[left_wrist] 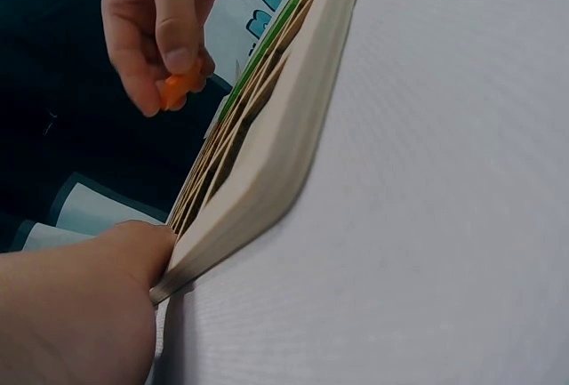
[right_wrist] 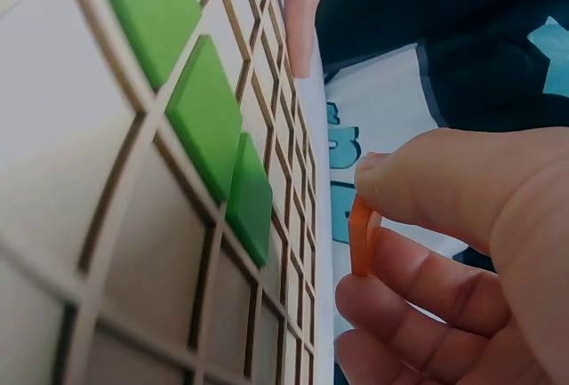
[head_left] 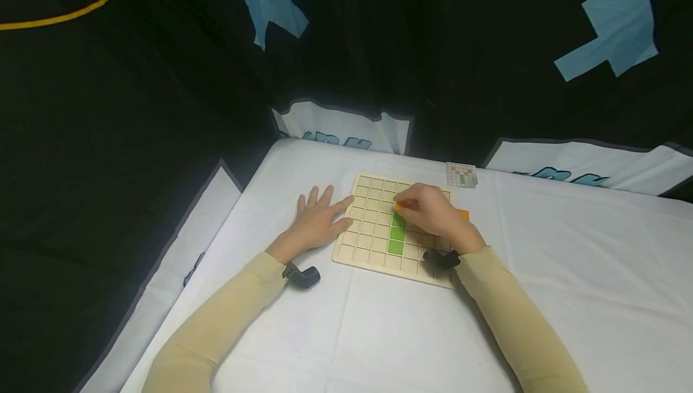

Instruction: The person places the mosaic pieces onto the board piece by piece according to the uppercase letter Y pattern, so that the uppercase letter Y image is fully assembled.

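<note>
A wooden grid board (head_left: 364,239) lies on the white-covered table, with a column of three green square tiles (head_left: 397,233) set in its cells. Above the far end of that column, my right hand (head_left: 433,211) pinches an orange tile (right_wrist: 359,236) between thumb and fingers. In the right wrist view the tile is held on edge, apart from the grid. My left hand (head_left: 316,224) rests at the board's left side, fingers spread, with the thumb and index fingertips at its edge.
Beyond the board lies a small stack of cards (head_left: 461,175) printed with a coloured grid pattern. More orange (head_left: 462,214) shows at the board's right side, partly hidden by my right hand. Dark cloth (head_left: 346,50) with blue tape hangs behind the table.
</note>
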Demonstrator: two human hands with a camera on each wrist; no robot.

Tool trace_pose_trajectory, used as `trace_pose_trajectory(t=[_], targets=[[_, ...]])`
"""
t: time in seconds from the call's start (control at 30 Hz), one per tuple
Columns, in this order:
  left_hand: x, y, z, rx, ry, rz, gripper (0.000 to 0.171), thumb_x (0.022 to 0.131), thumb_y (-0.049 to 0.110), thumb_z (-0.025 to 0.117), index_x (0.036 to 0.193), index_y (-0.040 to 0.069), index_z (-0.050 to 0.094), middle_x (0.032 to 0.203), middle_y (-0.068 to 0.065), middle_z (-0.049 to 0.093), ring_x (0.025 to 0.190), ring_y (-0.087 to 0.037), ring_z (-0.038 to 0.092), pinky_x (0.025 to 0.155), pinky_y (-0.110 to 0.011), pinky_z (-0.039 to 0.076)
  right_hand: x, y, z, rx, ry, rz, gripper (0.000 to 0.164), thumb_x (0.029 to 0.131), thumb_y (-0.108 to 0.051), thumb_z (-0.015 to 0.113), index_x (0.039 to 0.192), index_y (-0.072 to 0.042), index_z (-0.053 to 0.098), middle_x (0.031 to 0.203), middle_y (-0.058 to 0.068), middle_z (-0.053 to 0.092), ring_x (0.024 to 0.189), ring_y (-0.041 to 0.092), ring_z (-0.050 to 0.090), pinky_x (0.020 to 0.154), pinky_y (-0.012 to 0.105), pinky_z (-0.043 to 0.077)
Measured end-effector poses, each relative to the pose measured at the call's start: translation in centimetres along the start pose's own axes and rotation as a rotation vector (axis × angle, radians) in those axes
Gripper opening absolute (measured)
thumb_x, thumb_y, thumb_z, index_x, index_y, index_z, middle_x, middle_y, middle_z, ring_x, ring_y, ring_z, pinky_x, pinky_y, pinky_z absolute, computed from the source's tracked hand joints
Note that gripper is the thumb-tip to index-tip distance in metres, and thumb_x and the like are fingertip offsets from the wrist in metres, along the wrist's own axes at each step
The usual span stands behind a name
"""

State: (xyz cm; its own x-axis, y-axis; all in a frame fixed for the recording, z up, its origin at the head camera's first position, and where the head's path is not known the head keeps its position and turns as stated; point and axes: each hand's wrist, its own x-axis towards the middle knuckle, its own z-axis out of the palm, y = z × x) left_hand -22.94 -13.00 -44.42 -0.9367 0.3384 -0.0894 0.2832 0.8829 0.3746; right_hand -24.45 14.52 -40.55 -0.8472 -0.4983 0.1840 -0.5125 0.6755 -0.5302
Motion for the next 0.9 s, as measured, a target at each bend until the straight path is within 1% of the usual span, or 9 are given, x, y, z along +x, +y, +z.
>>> trace_pose_trajectory(t=[0.1,0.23,0.33,0.53,0.6,0.83,0.9], targets=[[0.1,0.0,0.0,0.004,0.002,0.001,0.060,0.104,0.049,0.045,0.160,0.027,0.036,0.170,-0.025,0.012,0.156,-0.054,-0.001,0.121,-0.075,-0.001,0.5,-0.2,0.2,0.008,-0.014,0.013,0.025,0.091,-0.006,0.072,0.115,0.000,0.076,0.113,0.016,0.076,0.100,0.028,0.069,0.090,0.046,0.057],[0.2,-0.1,0.1,0.008,-0.001,0.001,0.060,0.104,0.049,0.045,0.160,0.027,0.036,0.170,-0.025,0.012,0.156,-0.054,0.000,0.121,-0.075,0.000,1.2,-0.4,0.5,0.018,-0.043,0.053,0.027,0.093,-0.007,0.071,0.118,0.000,0.075,0.117,0.016,0.075,0.104,0.029,0.069,0.094,0.047,0.056],[0.2,-0.1,0.1,0.006,-0.006,-0.003,0.061,0.104,0.049,0.045,0.160,0.027,0.035,0.170,-0.025,0.012,0.156,-0.054,-0.001,0.121,-0.074,-0.001,1.6,-0.6,0.7,0.024,-0.056,0.071,0.028,0.093,-0.007,0.071,0.120,0.001,0.074,0.119,0.017,0.074,0.104,0.029,0.068,0.094,0.046,0.056],[0.0,-0.1,-0.1,0.008,-0.005,-0.007,0.060,0.104,0.050,0.046,0.160,0.028,0.035,0.170,-0.024,0.011,0.156,-0.053,-0.001,0.121,-0.074,-0.001,2.3,-0.8,1.2,0.020,-0.049,0.066,0.028,0.092,-0.006,0.072,0.118,0.003,0.074,0.118,0.019,0.074,0.099,0.028,0.067,0.092,0.045,0.056],[0.0,-0.1,-0.1,0.010,-0.006,-0.009,0.060,0.104,0.050,0.045,0.160,0.029,0.035,0.171,-0.024,0.011,0.156,-0.053,-0.001,0.122,-0.073,-0.001,2.5,-0.8,1.3,0.011,-0.048,0.059,0.027,0.092,-0.005,0.072,0.118,0.003,0.074,0.116,0.019,0.074,0.099,0.028,0.067,0.093,0.045,0.056],[0.1,-0.2,0.0,0.012,-0.012,-0.010,0.060,0.105,0.050,0.045,0.160,0.029,0.034,0.171,-0.023,0.010,0.156,-0.052,-0.002,0.122,-0.073,-0.001,3.3,-0.9,2.1,0.004,-0.074,0.081,0.028,0.093,-0.007,0.071,0.119,0.002,0.074,0.121,0.018,0.074,0.116,0.032,0.068,0.105,0.047,0.052],[0.1,-0.2,0.0,0.014,-0.014,-0.010,0.060,0.105,0.050,0.044,0.160,0.029,0.034,0.171,-0.023,0.010,0.156,-0.053,-0.002,0.122,-0.073,-0.001,3.4,-0.9,2.2,-0.005,-0.076,0.081,0.028,0.093,-0.007,0.070,0.119,0.002,0.074,0.122,0.018,0.073,0.118,0.034,0.067,0.107,0.048,0.051]])
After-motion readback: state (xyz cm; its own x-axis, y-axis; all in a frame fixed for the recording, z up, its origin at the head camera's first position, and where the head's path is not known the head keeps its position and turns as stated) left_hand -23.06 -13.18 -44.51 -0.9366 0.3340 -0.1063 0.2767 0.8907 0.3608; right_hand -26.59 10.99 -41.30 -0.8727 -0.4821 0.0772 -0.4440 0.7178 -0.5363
